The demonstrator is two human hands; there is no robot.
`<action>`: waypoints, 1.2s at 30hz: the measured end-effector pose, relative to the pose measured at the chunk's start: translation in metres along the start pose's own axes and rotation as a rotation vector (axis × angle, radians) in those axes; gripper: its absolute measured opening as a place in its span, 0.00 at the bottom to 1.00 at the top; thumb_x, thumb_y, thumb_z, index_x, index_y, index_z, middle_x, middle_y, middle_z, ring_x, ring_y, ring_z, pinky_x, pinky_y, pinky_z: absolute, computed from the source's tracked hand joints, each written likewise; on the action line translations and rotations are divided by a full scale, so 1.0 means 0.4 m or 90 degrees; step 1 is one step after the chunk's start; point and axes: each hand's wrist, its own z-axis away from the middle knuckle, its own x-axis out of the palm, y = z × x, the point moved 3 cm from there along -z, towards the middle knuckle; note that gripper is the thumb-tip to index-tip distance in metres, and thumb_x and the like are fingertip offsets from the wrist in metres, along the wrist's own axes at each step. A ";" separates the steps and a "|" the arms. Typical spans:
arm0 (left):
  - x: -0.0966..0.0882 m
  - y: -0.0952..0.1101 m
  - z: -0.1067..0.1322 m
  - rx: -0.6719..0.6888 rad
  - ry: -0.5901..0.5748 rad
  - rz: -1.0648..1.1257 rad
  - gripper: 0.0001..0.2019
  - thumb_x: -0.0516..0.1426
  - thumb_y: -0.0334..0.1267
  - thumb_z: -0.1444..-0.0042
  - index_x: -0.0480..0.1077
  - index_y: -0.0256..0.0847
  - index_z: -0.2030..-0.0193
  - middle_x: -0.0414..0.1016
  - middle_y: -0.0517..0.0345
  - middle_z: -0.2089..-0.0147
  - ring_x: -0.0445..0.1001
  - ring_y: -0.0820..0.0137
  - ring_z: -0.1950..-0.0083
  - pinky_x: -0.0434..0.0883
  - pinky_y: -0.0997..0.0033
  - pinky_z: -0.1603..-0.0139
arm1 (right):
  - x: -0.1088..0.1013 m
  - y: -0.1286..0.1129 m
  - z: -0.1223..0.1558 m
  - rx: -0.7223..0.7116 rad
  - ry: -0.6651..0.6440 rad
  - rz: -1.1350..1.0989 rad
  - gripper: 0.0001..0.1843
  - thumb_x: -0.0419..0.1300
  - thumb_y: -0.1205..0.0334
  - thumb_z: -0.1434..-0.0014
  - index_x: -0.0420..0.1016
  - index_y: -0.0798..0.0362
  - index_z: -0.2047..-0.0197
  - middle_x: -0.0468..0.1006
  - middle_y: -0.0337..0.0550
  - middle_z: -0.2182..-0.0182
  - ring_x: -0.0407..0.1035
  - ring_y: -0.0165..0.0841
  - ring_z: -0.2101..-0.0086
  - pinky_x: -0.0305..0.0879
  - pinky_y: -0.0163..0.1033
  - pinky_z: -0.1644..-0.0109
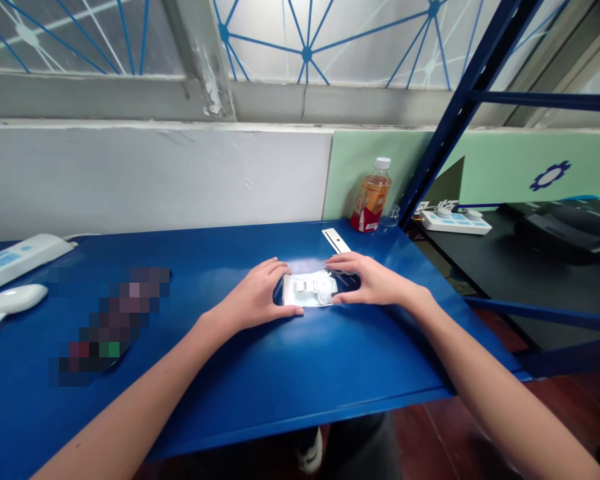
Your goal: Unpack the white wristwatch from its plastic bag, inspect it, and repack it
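A small clear plastic bag (311, 289) with white parts inside lies on the blue table (280, 360). My left hand (260, 295) grips the bag's left edge, fingers curled over the top and thumb along the bottom. My right hand (367, 280) holds the bag's right end, fingers curved over it and thumb below. Both hands rest on the table top.
A white strip (335, 240) lies just behind the bag. A bottle of orange drink (371, 197) stands at the back right. A white power strip (15, 257) and a white mouse (14, 299) sit at the left. A blue shelf frame (460, 107) and a black desk (520, 267) are on the right.
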 end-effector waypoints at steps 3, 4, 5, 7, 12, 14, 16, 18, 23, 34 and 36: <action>-0.001 0.002 -0.002 -0.005 -0.006 0.003 0.39 0.61 0.64 0.51 0.66 0.36 0.41 0.66 0.37 0.36 0.59 0.46 0.32 0.63 0.46 0.36 | 0.003 0.002 0.001 0.010 -0.006 0.005 0.38 0.68 0.43 0.49 0.72 0.55 0.40 0.71 0.56 0.42 0.65 0.49 0.42 0.62 0.53 0.38; -0.001 0.002 -0.002 -0.008 -0.009 0.004 0.39 0.61 0.64 0.50 0.66 0.35 0.41 0.66 0.37 0.36 0.59 0.46 0.32 0.63 0.46 0.36 | 0.004 0.002 0.001 0.014 -0.007 0.005 0.38 0.68 0.43 0.49 0.72 0.55 0.40 0.71 0.56 0.41 0.65 0.49 0.41 0.62 0.53 0.37; -0.001 0.003 -0.002 -0.011 -0.012 0.004 0.39 0.61 0.64 0.50 0.66 0.35 0.41 0.66 0.37 0.36 0.59 0.46 0.32 0.63 0.47 0.36 | 0.005 0.003 0.001 0.018 -0.008 0.004 0.38 0.68 0.44 0.49 0.72 0.56 0.40 0.71 0.57 0.41 0.64 0.49 0.41 0.62 0.53 0.37; -0.001 0.003 -0.001 -0.016 -0.016 0.005 0.40 0.61 0.64 0.50 0.66 0.34 0.41 0.65 0.36 0.35 0.59 0.46 0.31 0.63 0.47 0.36 | 0.006 0.004 0.001 0.022 -0.014 0.007 0.38 0.68 0.44 0.48 0.72 0.57 0.40 0.71 0.57 0.41 0.64 0.49 0.41 0.62 0.53 0.37; 0.003 0.004 0.002 -0.021 -0.023 0.012 0.41 0.61 0.63 0.49 0.63 0.35 0.37 0.61 0.37 0.32 0.55 0.47 0.29 0.60 0.47 0.34 | 0.009 0.005 0.001 0.024 -0.019 0.014 0.37 0.67 0.44 0.47 0.72 0.56 0.40 0.70 0.57 0.40 0.64 0.49 0.41 0.61 0.53 0.37; 0.005 0.004 0.003 -0.020 -0.026 0.014 0.40 0.61 0.62 0.48 0.63 0.36 0.36 0.59 0.38 0.31 0.54 0.48 0.29 0.59 0.47 0.33 | 0.008 0.003 0.002 0.028 -0.018 0.010 0.37 0.67 0.45 0.48 0.72 0.56 0.40 0.69 0.57 0.40 0.63 0.49 0.40 0.61 0.53 0.37; 0.006 0.004 0.002 -0.018 -0.028 0.016 0.40 0.61 0.62 0.48 0.64 0.36 0.37 0.60 0.39 0.31 0.54 0.48 0.29 0.59 0.48 0.33 | 0.006 0.001 0.003 0.030 -0.013 0.005 0.37 0.68 0.45 0.48 0.71 0.56 0.39 0.69 0.57 0.40 0.63 0.49 0.40 0.62 0.53 0.37; 0.005 0.004 0.000 -0.020 -0.028 0.022 0.39 0.62 0.62 0.49 0.66 0.36 0.38 0.61 0.39 0.31 0.55 0.47 0.29 0.59 0.48 0.33 | 0.002 -0.002 0.003 0.024 -0.003 0.003 0.37 0.68 0.46 0.48 0.70 0.55 0.39 0.68 0.57 0.40 0.62 0.48 0.40 0.61 0.53 0.37; 0.005 0.005 0.000 -0.025 -0.028 0.035 0.38 0.61 0.62 0.49 0.66 0.37 0.38 0.61 0.38 0.32 0.55 0.46 0.29 0.59 0.46 0.34 | -0.003 -0.008 0.001 -0.010 0.002 0.009 0.33 0.67 0.46 0.47 0.74 0.54 0.42 0.73 0.55 0.43 0.65 0.47 0.42 0.62 0.52 0.38; 0.011 0.046 0.014 0.090 -0.012 0.009 0.32 0.55 0.49 0.37 0.54 0.39 0.30 0.58 0.43 0.29 0.54 0.54 0.28 0.52 0.49 0.30 | 0.009 0.007 0.005 -0.003 0.002 0.001 0.33 0.64 0.45 0.43 0.70 0.52 0.39 0.75 0.55 0.44 0.64 0.51 0.40 0.63 0.56 0.38; 0.015 0.054 0.015 0.102 -0.029 0.005 0.31 0.53 0.48 0.35 0.53 0.39 0.29 0.58 0.44 0.29 0.54 0.55 0.28 0.51 0.51 0.29 | 0.012 0.005 0.006 -0.012 -0.003 0.001 0.32 0.62 0.46 0.41 0.70 0.52 0.38 0.75 0.54 0.44 0.64 0.51 0.40 0.61 0.57 0.37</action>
